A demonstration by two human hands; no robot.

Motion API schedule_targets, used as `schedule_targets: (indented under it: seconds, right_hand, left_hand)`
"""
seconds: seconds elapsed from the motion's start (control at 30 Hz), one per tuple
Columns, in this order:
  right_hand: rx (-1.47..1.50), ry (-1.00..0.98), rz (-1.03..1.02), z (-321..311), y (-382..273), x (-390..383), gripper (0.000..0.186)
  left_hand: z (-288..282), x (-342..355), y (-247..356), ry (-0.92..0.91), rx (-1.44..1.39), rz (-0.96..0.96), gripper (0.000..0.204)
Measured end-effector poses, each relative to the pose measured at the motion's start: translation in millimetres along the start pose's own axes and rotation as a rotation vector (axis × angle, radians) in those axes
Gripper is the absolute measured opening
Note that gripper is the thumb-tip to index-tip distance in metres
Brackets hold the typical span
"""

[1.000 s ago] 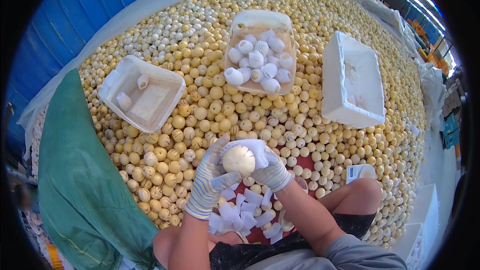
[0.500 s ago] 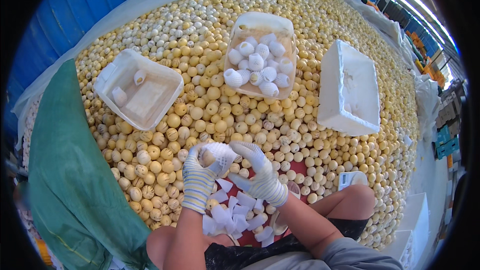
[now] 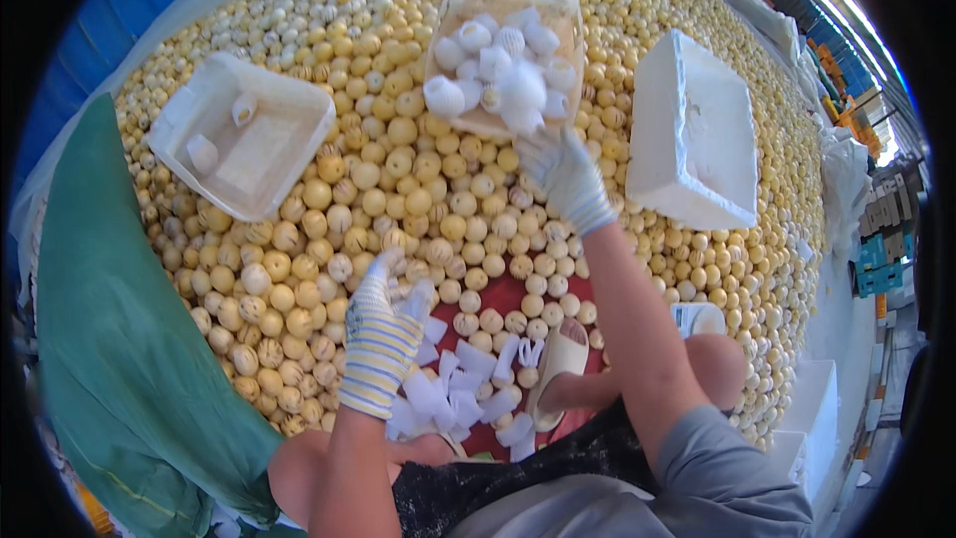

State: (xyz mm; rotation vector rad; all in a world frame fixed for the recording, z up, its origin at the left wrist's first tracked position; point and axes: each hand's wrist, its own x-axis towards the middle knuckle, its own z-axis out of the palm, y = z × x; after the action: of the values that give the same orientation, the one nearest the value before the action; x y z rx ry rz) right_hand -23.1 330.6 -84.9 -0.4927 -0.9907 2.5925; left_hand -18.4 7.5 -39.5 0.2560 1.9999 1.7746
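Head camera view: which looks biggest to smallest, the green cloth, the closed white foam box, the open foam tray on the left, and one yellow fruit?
1. Green cloth, though it lies near the camera.
2-3. Closed white foam box and open foam tray: look alike, so unranked.
4. A single yellow fruit, by far the smallest.

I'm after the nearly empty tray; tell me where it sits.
In the head view, the nearly empty white tray sits upper left on the yellow fruit, beyond the left hand.

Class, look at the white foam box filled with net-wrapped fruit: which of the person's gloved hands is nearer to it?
Right. The right hand reaches the near edge of the filled foam box; the left hand stays far below, by the loose foam nets.
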Motion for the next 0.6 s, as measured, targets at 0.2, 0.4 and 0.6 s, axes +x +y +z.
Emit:
schedule_targets:
  seconds: [0.2,0.4,0.6]
  right_hand:
    - [-1.564,-0.425,-0.107,-44.1,83.4,-40.7,0.037]
    - [-2.395,-0.794,0.337,-134.5,180.2,-147.6,0.028]
    - [-2.000,-0.624,0.276,-95.6,131.4,-107.5,0.026]
  left_hand:
    - [-1.3,2.0,5.7,-0.045,0.077,-0.014,0.051]
    - [1.4,-1.3,4.5,-0.082,0.177,-0.015,0.049]
    - [-10.4,-4.3,4.9,-0.081,0.362,-0.018,0.046]
